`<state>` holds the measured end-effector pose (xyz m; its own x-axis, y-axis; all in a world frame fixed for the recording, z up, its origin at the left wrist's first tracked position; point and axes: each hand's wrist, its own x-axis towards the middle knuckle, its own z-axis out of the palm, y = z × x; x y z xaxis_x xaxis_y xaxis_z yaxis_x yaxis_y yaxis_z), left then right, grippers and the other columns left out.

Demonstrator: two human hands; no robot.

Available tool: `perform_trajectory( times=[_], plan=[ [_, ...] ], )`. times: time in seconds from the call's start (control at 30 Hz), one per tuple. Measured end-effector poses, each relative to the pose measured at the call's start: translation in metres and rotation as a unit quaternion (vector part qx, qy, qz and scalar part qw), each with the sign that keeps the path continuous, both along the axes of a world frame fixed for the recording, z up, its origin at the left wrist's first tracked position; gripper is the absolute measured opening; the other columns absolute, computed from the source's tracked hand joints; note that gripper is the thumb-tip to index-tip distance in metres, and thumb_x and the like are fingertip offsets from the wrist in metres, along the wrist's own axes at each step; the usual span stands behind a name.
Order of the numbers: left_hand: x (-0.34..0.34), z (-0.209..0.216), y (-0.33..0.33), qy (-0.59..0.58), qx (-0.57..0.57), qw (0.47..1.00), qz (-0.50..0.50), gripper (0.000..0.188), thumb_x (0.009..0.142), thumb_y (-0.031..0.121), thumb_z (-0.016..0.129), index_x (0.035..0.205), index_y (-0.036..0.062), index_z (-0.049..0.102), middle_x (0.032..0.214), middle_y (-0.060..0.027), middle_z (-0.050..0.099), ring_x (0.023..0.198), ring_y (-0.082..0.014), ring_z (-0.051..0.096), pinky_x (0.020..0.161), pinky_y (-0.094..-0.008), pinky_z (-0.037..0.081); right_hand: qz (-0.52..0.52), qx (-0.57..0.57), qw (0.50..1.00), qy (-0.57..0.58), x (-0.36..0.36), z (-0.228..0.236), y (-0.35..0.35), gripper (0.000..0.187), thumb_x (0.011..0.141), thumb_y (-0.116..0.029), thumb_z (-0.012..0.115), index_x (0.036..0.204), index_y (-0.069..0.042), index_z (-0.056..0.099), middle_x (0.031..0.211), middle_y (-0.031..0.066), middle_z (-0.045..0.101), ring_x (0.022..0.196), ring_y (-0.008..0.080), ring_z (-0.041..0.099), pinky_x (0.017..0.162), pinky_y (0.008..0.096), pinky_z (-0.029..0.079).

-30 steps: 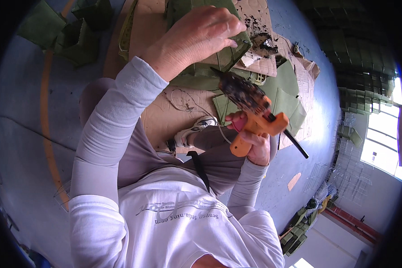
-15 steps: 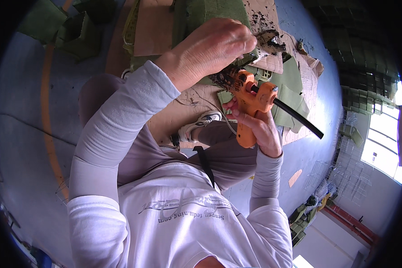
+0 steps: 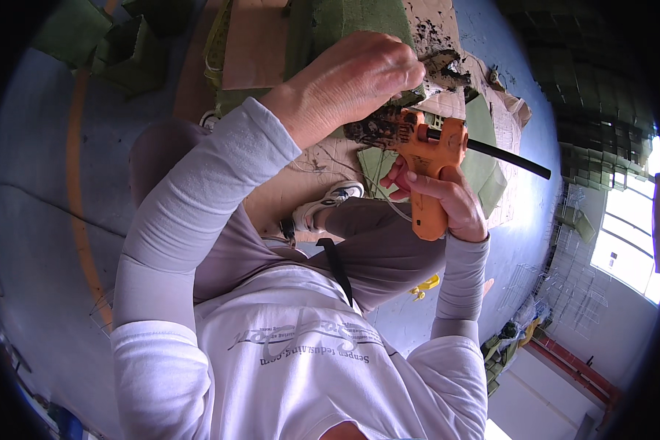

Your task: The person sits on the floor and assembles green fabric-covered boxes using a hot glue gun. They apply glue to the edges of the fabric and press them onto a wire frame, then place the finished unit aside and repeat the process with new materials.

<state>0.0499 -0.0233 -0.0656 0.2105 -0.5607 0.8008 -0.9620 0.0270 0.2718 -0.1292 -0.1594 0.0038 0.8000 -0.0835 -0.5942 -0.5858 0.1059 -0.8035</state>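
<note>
My right hand (image 3: 458, 202) grips the handle of an orange hot glue gun (image 3: 428, 158), fingers curled at its trigger. A black glue stick (image 3: 510, 158) sticks out of the gun's back end, pointing right. The front of the gun is caked with dark residue and lies just below my left hand (image 3: 363, 77). That hand is closed, its fingertips turned down and hidden at the edge of a green fabric-covered piece (image 3: 359, 20); what they pinch is out of sight. To the right of its knuckles sits a clump of black, glue-smeared scrap (image 3: 445, 70).
Cardboard sheets (image 3: 253, 51) spattered with black lie under the work. Green panels (image 3: 484, 147) rest at the right, and a thin cord hangs below the gun. Green open boxes (image 3: 132, 59) stand far left, with more stacked at right. A yellow object (image 3: 425, 286) lies beside my leg.
My right hand has moved the glue gun to the right and turned it, so its handle hangs straighter. My left hand has shifted very slightly right. The yellow object has come into view.
</note>
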Motion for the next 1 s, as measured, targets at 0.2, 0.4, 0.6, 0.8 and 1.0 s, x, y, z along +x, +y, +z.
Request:
perform_trajectory(
  times=[0.2,0.4,0.6,0.8,1.0],
  plan=[
    [-0.001,0.002,-0.001,0.004,0.025,1.0,0.005,0.051,0.066,0.008,0.076,0.109,0.0109,0.048,0.105,-0.004,0.058,0.102,-0.0231,0.056,0.088,-0.0339,0.049,0.01,-0.003,1.0,0.017,0.003,-0.001,-0.006,0.029,0.084,-0.01,0.064,0.107,0.004,0.053,0.092,0.0102,0.062,0.087,0.0193,0.063,0.073,0.0297,0.052],
    [0.0,0.001,0.0,-0.007,0.03,1.0,0.008,0.053,0.065,0.009,0.076,0.109,0.0097,0.047,0.105,-0.0041,0.057,0.102,-0.0227,0.056,0.088,-0.0334,0.049,0.024,-0.024,0.999,0.011,0.003,-0.003,-0.004,0.03,0.083,-0.011,0.065,0.108,0.002,0.053,0.092,0.0082,0.062,0.085,0.0178,0.062,0.072,0.0284,0.052],
    [0.0,0.001,-0.001,-0.017,0.021,1.0,0.014,0.054,0.065,0.011,0.077,0.11,0.0097,0.047,0.106,-0.004,0.057,0.102,-0.0229,0.056,0.087,-0.0334,0.049,-0.001,-0.015,1.0,-0.008,-0.005,-0.014,0.0,0.034,0.08,-0.003,0.065,0.111,0.0,0.05,0.094,0.0065,0.058,0.087,0.0158,0.061,0.073,0.0281,0.051],
    [0.001,0.006,0.003,0.002,0.035,0.999,0.004,0.055,0.066,0.011,0.077,0.112,0.0104,0.047,0.108,-0.0048,0.056,0.103,-0.0243,0.056,0.087,-0.0352,0.05,0.034,-0.004,0.998,-0.043,-0.01,-0.019,0.0,0.03,0.078,0.001,0.063,0.106,0.0,0.051,0.089,0.0054,0.058,0.083,0.0138,0.059,0.073,0.0276,0.051],
    [0.002,0.003,0.002,0.018,0.017,0.999,-0.02,0.056,0.066,0.011,0.077,0.113,0.0102,0.048,0.109,-0.0061,0.056,0.103,-0.0261,0.057,0.087,-0.0357,0.05,0.022,-0.019,0.998,-0.05,-0.011,-0.021,0.003,0.027,0.078,0.001,0.064,0.102,0.001,0.054,0.086,0.0046,0.059,0.081,0.0118,0.058,0.072,0.0263,0.05]
  ],
)
